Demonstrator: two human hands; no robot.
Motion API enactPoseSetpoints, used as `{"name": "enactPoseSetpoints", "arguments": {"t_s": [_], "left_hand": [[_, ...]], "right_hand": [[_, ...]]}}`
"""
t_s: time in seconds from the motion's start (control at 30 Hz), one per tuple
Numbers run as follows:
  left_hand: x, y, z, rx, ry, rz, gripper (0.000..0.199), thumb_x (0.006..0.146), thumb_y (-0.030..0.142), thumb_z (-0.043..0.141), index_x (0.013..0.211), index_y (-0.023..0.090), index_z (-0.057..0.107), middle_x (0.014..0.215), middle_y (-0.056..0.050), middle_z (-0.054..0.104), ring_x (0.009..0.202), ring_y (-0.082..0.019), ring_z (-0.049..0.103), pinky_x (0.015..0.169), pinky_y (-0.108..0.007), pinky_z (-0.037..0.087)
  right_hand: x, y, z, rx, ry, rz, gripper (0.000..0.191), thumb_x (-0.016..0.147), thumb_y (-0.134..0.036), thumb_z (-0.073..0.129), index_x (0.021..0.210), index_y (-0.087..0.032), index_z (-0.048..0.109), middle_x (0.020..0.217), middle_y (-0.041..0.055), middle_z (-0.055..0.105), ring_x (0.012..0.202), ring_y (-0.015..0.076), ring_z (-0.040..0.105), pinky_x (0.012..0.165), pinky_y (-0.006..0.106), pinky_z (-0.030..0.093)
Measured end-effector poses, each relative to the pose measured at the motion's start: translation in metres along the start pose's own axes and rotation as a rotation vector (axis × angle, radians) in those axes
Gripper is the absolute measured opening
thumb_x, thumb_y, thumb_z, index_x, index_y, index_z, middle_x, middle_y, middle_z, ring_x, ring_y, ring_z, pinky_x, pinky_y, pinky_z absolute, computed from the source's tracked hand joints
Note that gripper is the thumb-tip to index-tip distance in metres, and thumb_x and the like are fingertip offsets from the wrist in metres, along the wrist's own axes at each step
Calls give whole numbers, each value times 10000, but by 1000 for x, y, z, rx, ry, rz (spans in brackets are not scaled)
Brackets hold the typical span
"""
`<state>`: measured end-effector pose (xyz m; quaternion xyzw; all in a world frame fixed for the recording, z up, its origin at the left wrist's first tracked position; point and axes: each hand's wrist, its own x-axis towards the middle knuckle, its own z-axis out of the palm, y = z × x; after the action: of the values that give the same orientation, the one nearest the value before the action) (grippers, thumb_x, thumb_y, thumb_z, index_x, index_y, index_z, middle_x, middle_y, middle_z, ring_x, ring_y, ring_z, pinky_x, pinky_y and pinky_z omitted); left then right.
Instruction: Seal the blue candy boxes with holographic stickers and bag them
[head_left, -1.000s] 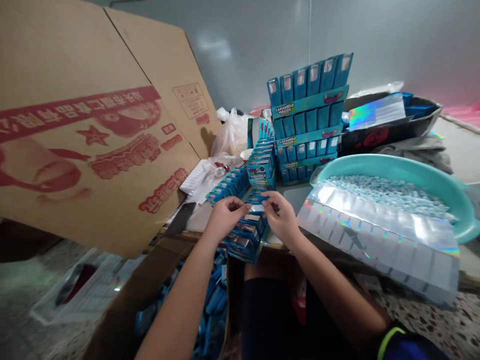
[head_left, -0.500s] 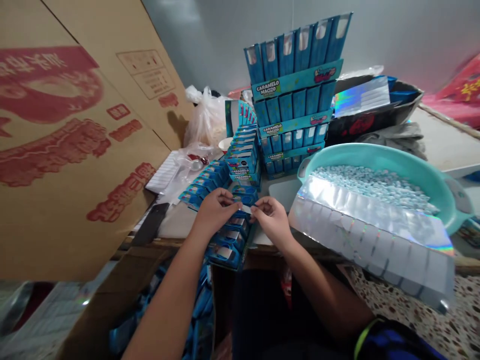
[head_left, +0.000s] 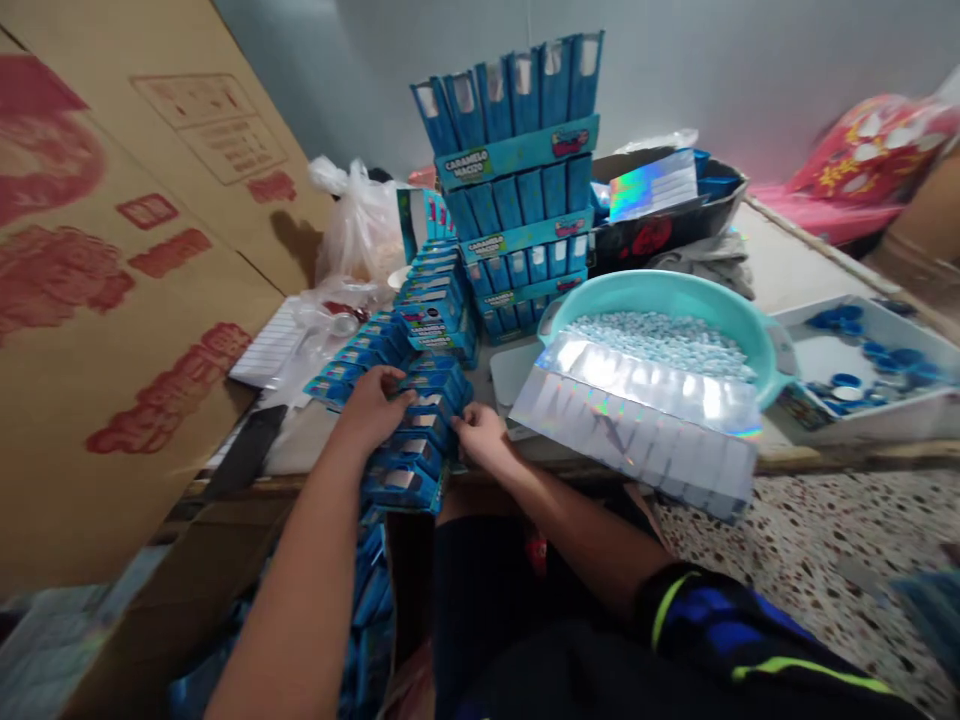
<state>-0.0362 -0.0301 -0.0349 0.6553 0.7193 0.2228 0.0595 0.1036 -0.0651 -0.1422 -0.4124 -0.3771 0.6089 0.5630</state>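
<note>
A row of blue candy packets (head_left: 411, 450) stands in a display box at the table's front edge. My left hand (head_left: 377, 405) is at the row's left side, its thumb and fingers bent around the edge of a packet. On the right side of the same row, my right hand (head_left: 478, 432) has its fingers closed against the box's side; whether it pinches anything is too small to tell. Silvery label strips show on top of the packets. Another row of blue packets (head_left: 367, 350) lies just beyond my left hand.
Stacked blue display boxes (head_left: 525, 185) rise behind the hands. To the right are a turquoise basin (head_left: 667, 290) of small pale pieces, silvery sticker sheets (head_left: 645, 430) and a white tray (head_left: 870, 430) with blue parts. A large cardboard box (head_left: 150, 330) stands at left.
The view has turned right, bringing the white tray into sight. My hands have moved apart, and the small white strip between them is no longer seen there; they now touch the row's two sides.
</note>
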Motion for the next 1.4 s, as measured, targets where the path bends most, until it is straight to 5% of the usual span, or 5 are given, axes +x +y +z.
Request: {"name": "enactPoseSetpoints", "arguments": {"t_s": [0.3, 0.7, 1.0, 1.17, 1.4], "left_hand": [[-39, 128, 63, 107, -121, 683, 459, 1004, 320, 442, 1413, 185, 601, 1481, -131, 554, 1353, -308, 516, 1156, -510, 414], [-110, 96, 28, -13, -191, 698, 264, 951, 408, 572, 911, 250, 780, 1225, -61, 745, 1343, -292, 560, 1236, -520, 267], [-172, 29, -74, -424, 63, -76, 405, 795, 518, 739, 1035, 193, 765, 1005, -74, 773, 953, -259, 715, 875, -363, 571], [-131, 41, -88, -450, -40, -59, 350, 740, 499, 759, 853, 168, 762, 814, -64, 761, 765, -228, 697, 686, -296, 536], [-47, 38, -88, -298, -30, -21, 275, 734, 456, 742, 744, 182, 743, 731, -55, 731, 707, -220, 654, 635, -292, 443]], "right_hand": [[-103, -138, -166, -627, -257, -798, 164, 1005, -144, 498, 1088, -209, 624, 1268, 83, 656, 1155, 204, 619, 982, 357, 488], [-82, -127, -262, -1222, 103, -482, 210, 952, -372, 627, 1028, -237, 769, 1034, 73, 751, 822, 238, 694, 752, 374, 528], [-131, -145, -150, -722, 99, -917, 466, 995, -299, 579, 1447, -213, 513, 1297, 150, 623, 1217, 279, 607, 1027, 466, 531], [-101, -118, -33, -493, -341, -699, 774, 881, -431, 758, 1529, -197, 406, 1404, 158, 551, 1234, 282, 599, 1036, 444, 521], [-16, -82, 42, 31, -180, -389, 608, 841, -483, 732, 1329, -169, 552, 831, -17, 626, 673, 144, 596, 657, 267, 521]]}}
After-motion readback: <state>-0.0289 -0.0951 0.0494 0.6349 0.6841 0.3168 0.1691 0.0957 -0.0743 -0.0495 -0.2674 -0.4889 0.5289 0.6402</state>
